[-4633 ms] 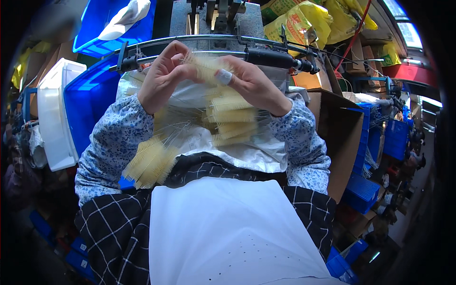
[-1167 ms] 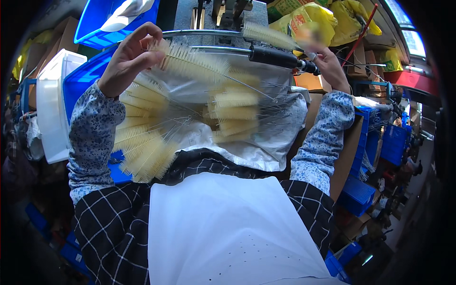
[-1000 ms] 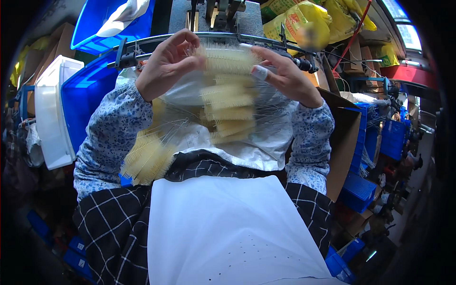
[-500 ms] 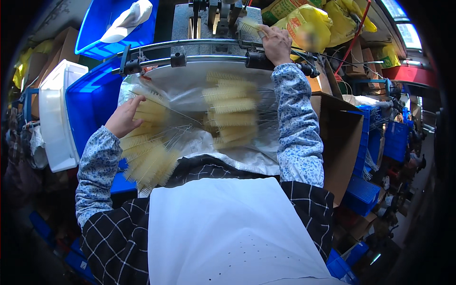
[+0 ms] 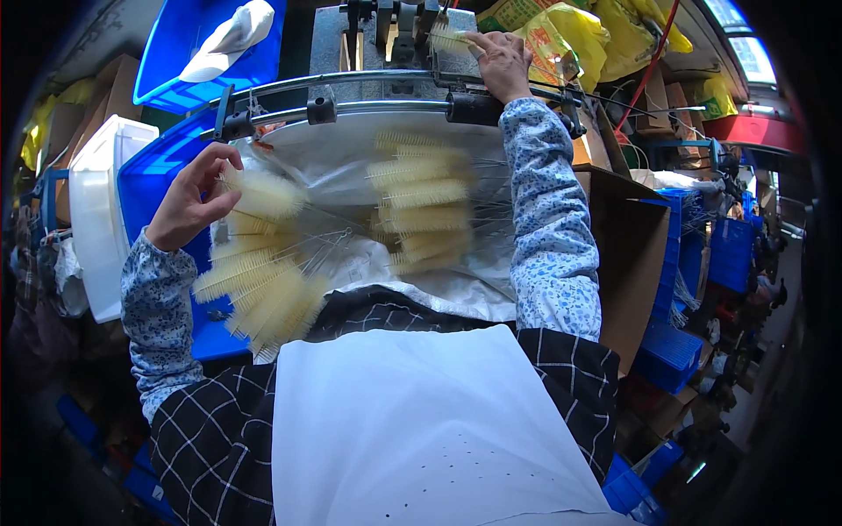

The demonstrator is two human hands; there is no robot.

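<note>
Cream bristles form the left pile of brushes (image 5: 272,285), which spreads like a fan below and beside the left hand (image 5: 191,197). One narrower stack of brushes (image 5: 427,195) lies between the two arms, apart from both hands. A single brush (image 5: 449,39) is in the right hand (image 5: 504,66); this grip is closed on it, and the bristly end points leftward, beside the machine (image 5: 326,53).

Both piles rest on a wrinkled white sheet (image 5: 338,165). Around it stand a brown carton (image 5: 627,254) at right, a white bin (image 5: 101,219) at far left, and a blue tub holding a white cap (image 5: 230,42).

The right arm reaches far up; the left arm stays lower. The left thumb and fingers are half curled about the tip of the topmost brush (image 5: 270,195); whether they press it, I cannot tell.
</note>
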